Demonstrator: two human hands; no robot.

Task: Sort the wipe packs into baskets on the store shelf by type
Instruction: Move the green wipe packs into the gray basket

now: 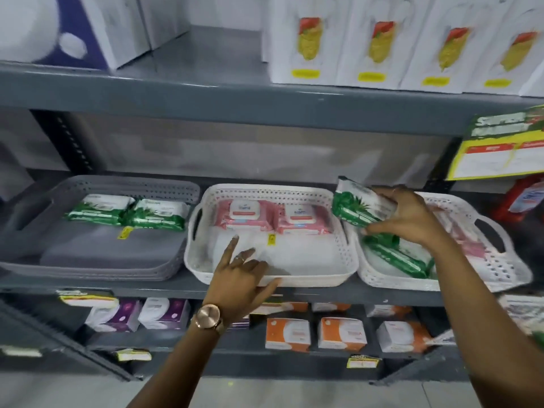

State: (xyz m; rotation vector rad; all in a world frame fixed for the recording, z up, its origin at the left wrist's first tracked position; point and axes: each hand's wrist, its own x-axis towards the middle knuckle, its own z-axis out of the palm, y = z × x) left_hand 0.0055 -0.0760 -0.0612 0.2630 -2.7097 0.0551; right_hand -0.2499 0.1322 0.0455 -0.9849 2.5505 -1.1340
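The right hand (407,214) grips a green pack (357,206) above the right basket (500,272); the left hand (240,278) hovers open over the middle basket (348,257) with its pink packs (272,216).

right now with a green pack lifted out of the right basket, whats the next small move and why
Probably carry the green pack in the right hand leftward, over the middle white basket, to the grey basket. Two matching green packs already lie there, while the middle one holds only pink packs.
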